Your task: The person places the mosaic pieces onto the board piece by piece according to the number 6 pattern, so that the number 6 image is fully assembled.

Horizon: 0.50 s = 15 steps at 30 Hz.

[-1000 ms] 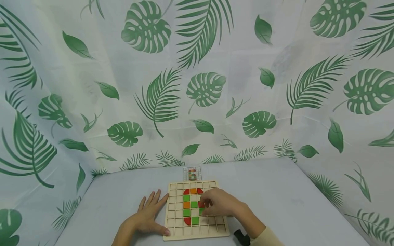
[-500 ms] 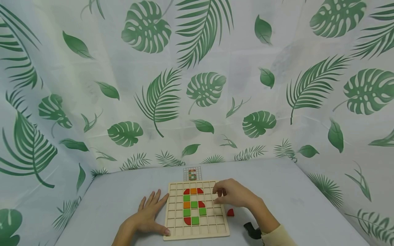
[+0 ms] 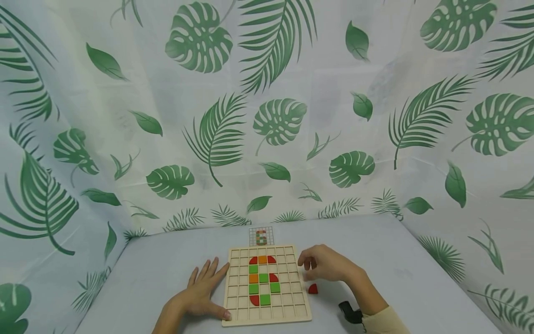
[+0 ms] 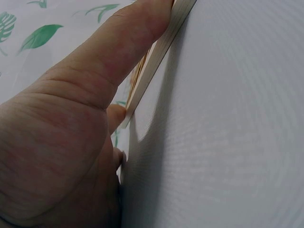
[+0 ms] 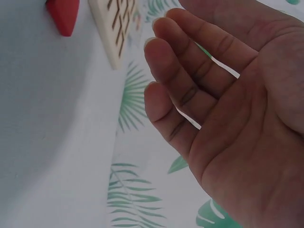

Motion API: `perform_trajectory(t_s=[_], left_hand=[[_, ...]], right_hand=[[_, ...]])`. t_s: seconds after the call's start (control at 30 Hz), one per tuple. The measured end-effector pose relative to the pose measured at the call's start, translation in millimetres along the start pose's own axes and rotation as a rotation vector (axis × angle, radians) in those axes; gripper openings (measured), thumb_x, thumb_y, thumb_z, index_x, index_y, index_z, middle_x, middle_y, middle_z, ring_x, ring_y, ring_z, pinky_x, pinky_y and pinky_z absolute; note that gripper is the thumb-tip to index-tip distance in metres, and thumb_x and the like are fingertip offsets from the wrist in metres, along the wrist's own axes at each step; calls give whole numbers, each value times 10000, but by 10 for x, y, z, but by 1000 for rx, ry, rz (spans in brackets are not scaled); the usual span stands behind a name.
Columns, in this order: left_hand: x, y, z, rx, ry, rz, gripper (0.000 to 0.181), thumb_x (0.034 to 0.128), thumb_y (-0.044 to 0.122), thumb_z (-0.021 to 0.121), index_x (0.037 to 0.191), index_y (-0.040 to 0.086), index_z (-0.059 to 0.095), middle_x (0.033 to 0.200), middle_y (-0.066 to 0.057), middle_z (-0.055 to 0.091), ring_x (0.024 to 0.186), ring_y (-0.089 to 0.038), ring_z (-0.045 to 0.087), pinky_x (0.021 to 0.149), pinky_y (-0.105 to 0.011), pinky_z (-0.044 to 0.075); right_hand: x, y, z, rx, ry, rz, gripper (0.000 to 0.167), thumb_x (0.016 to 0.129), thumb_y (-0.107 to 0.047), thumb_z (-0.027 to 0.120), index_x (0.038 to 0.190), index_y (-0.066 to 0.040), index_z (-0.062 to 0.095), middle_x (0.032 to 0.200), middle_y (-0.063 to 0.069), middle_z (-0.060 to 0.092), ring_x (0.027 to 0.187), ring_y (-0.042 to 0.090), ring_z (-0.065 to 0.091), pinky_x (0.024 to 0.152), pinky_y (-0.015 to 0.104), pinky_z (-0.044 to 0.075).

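Observation:
A wooden grid board [image 3: 292, 301] lies on the table with red quarter-rounds and green and orange squares set in its cells. My left hand [image 3: 199, 293] is spread at its left side; the thumb [image 4: 137, 23] and index finger touch the edge. Just off the board's right edge, my right hand [image 3: 329, 265] hovers with loosely bent fingers [image 5: 178, 85] and holds nothing. Below it on the table lies a loose red quarter-round piece [image 3: 313, 289], also partly visible in the right wrist view as a red piece [image 5: 65, 16].
A small pattern card [image 3: 261, 236] with a coloured figure like a 6 lies behind the board. A black device [image 3: 350, 313] hangs by the right wrist. Leaf-printed cloth [image 3: 283, 185] walls in the white table [image 3: 367, 246] at the back and sides.
My right hand has lifted off the red quarter-round in the board's middle row and drawn right, past the edge, uncovering the loose red piece. The left hand stays put.

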<state>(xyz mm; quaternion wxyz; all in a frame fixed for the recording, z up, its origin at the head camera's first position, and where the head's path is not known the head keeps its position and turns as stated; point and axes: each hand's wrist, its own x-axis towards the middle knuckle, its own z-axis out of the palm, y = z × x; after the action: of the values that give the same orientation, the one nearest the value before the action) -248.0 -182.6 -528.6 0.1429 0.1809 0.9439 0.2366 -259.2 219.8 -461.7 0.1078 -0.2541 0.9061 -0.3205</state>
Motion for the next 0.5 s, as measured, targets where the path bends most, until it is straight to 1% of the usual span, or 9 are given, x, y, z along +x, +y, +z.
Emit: perform_trajectory(t_s=[0.13,0.23,0.4,0.5], left_hand=[[5,-3,6,5,1,-7,1373,568,777,869,1672,263,235,1754,-187,40,1616,-448,-38,1239,-725,-70],[9,-2,7,6,0,-10,1376,565,776,871,1672,264,235,1755,-184,40,1617,-446,-37,1240,-723,-69],[10,2,4,4,-2,-7,1378,564,775,871,1673,263,232,1755,-185,38,1616,-449,-37,1239,-725,-68],[10,-4,6,4,1,-4,1376,568,770,874,1673,259,233,1754,-188,37,1616,-451,-36,1239,-727,-64]], right_hand=[[-12,62,14,-3,-37,10,232,766,-81,902,945,-135,766,849,-36,695,775,140,599,623,265,497],[-25,99,23,-6,-77,21,239,734,-69,916,898,-157,766,857,-30,711,756,128,608,626,265,499],[-50,137,34,6,-131,18,234,712,-35,917,843,-152,763,821,-19,715,700,99,603,614,255,494],[-54,155,52,15,-153,38,249,702,0,910,827,-158,764,801,-31,716,695,103,601,618,257,498]])
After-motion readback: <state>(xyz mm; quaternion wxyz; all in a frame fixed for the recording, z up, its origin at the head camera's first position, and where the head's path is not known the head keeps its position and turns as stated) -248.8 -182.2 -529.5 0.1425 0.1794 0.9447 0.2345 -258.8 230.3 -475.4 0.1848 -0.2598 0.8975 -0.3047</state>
